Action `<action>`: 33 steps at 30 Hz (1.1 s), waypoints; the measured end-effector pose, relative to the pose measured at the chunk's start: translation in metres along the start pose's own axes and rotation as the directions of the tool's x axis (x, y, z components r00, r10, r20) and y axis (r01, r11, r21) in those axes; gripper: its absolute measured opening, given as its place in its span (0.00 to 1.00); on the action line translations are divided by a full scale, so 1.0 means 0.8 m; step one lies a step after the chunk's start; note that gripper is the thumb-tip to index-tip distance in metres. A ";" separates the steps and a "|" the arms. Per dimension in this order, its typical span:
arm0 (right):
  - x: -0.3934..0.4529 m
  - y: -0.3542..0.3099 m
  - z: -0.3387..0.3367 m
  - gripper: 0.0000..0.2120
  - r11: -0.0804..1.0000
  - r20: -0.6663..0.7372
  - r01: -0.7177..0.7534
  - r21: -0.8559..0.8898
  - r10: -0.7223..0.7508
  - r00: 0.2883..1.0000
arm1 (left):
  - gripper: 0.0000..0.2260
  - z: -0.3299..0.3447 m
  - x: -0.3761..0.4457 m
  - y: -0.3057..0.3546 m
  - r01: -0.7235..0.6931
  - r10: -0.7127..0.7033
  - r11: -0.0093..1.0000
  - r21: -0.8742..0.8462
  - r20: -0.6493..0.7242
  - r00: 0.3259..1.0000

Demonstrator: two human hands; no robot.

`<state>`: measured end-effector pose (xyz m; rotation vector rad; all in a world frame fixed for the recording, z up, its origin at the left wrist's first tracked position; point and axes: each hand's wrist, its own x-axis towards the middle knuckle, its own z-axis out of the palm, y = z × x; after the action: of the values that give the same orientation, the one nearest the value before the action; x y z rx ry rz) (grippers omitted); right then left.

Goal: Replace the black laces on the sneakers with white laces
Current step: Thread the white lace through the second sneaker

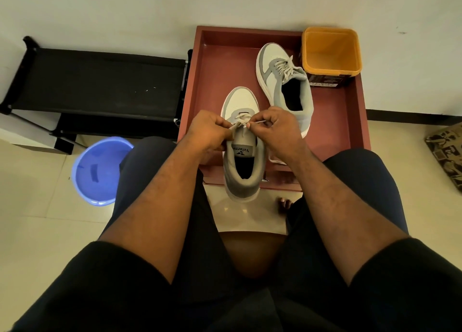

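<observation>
A grey and white sneaker lies toe away from me on the front of a red-brown tray, its heel over the tray's edge. A white lace runs through its lower eyelets. My left hand pinches one end of that lace at the left of the tongue. My right hand pinches the other end at the right. A second sneaker, laced in white, lies further back on the tray. No black lace shows.
An orange tub stands at the tray's back right corner. A blue plastic basin sits on the tiled floor to my left. A black low rack stands against the wall. A patterned cushion lies at the right.
</observation>
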<state>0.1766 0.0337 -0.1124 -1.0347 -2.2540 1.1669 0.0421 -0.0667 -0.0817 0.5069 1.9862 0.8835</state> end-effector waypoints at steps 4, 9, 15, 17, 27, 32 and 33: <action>-0.002 0.005 0.009 0.04 0.996 0.034 0.007 -0.084 -0.004 0.999 | 0.07 0.004 0.001 0.001 0.085 -0.075 0.986 -0.142 0.077 0.994; -0.002 0.013 0.021 0.06 0.980 0.045 0.050 -0.194 -0.042 0.998 | 0.08 0.003 0.002 0.002 0.153 -0.124 0.957 -0.246 0.129 0.984; -0.007 0.012 0.034 0.07 0.959 -0.005 0.059 -0.277 -0.063 0.998 | 0.11 0.001 0.003 0.003 0.189 -0.146 0.936 -0.297 0.161 0.976; -0.007 0.012 0.037 0.06 0.962 -0.004 0.061 -0.268 -0.065 0.998 | 0.11 0.001 0.003 0.002 0.189 -0.140 0.936 -0.299 0.177 0.974; -0.009 0.015 0.044 0.05 0.990 -0.041 0.054 -0.130 -0.059 0.997 | 0.11 -0.001 0.005 0.000 0.204 -0.148 0.929 -0.307 0.197 0.969; -0.011 0.012 0.048 0.05 0.982 -0.035 0.040 -0.183 -0.047 0.998 | 0.09 -0.001 0.008 -0.001 0.226 -0.164 0.920 -0.319 0.210 0.964; -0.011 0.012 0.047 0.05 0.983 -0.034 0.036 -0.181 -0.043 0.999 | 0.09 -0.001 0.009 -0.002 0.235 -0.171 0.914 -0.330 0.212 0.962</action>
<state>0.1629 0.0106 -0.1421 -1.0638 -2.3740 0.9325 0.0377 -0.0634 -0.0869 0.1603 1.6339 0.9976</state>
